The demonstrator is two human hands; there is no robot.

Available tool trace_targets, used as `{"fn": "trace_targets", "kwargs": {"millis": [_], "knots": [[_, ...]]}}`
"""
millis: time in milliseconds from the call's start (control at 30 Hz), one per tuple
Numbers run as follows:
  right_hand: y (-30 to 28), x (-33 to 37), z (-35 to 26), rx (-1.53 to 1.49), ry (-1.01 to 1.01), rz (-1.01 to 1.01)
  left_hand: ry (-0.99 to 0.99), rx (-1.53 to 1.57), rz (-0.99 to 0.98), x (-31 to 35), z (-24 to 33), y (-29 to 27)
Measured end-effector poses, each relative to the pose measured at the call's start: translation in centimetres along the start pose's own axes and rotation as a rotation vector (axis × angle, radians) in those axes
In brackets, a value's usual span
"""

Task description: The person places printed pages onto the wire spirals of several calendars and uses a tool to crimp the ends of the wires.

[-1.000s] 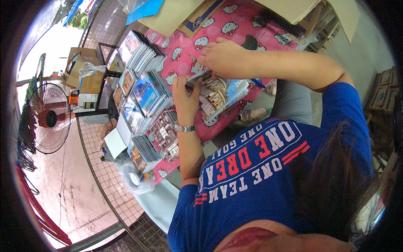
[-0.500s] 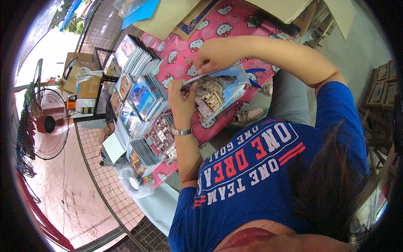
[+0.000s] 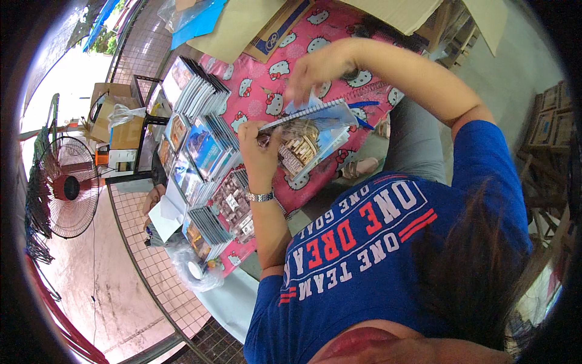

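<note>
A spiral-bound notebook (image 3: 303, 148) with a building and blue sky on its cover is tilted up above the pink table. My left hand (image 3: 259, 148), with a metal watch at its wrist, grips the notebook's left corner between thumb and fingers. Just beyond the wire-bound edge is my right hand (image 3: 321, 70), smeared by motion, so its fingers cannot be read. A thin bluish sheet (image 3: 313, 100) stands up between that hand and the spiral. Two blue pens (image 3: 364, 104) or similar sticks lie beside the notebook's right end.
Stacked spiral notebooks (image 3: 209, 142) fill the table's left side. Cardboard (image 3: 276, 30) lies at the far edge of the pink patterned tablecloth (image 3: 242, 88). A wire-grille fan (image 3: 71, 188) stands far left. Another person's hand (image 3: 154, 197) shows beside white sheets (image 3: 167, 215).
My right hand has lifted off the notebook's spiral edge and moved slightly away. A bluish sheet now sticks up there. My left hand keeps its hold on the corner.
</note>
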State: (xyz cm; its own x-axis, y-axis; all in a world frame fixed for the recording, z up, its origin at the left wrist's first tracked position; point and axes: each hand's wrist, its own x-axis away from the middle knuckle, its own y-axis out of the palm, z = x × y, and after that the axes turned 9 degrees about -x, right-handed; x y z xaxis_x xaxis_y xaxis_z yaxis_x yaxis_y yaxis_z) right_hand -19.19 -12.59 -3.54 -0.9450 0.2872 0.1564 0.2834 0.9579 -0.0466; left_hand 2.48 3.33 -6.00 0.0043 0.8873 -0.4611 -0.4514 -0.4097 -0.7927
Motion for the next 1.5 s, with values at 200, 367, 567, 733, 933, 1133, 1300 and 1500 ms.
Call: {"fn": "trace_targets", "kwargs": {"millis": [200,367,567,733,933,1133,1300,1500], "knots": [[-8.1,0.2,21.6,1.146,0.133,0.786,0.071,0.091,-0.030,-1.8,-0.3,0.5],[-4.2,0.3,10.0,0.297,0.135,0.400,-0.015,0.085,-0.021,-1.1,-0.1,0.2],[1.4,1.6,1.4,-0.035,-0.219,-0.016,0.003,0.079,-0.061,-1.8,0.0,0.5],[1.2,1.2,0.6,-0.156,-0.185,-0.103,0.007,0.087,-0.067,-1.7,-0.9,0.8],[1.2,0.4,-0.7,-0.103,-0.189,-0.097,-0.058,0.123,-0.106,-1.8,-0.9,0.6],[1.2,-0.9,0.0,-0.079,-0.256,-0.054,-0.033,0.198,-0.125,-1.8,-1.7,0.7],[1.7,-1.6,0.7,-0.378,-0.262,-0.007,-0.127,0.267,-0.152,-1.7,-1.7,0.8],[1.8,-1.9,0.7,-0.186,-0.353,0.026,-0.103,0.257,-0.152,-2.0,-2.8,1.4]]}}
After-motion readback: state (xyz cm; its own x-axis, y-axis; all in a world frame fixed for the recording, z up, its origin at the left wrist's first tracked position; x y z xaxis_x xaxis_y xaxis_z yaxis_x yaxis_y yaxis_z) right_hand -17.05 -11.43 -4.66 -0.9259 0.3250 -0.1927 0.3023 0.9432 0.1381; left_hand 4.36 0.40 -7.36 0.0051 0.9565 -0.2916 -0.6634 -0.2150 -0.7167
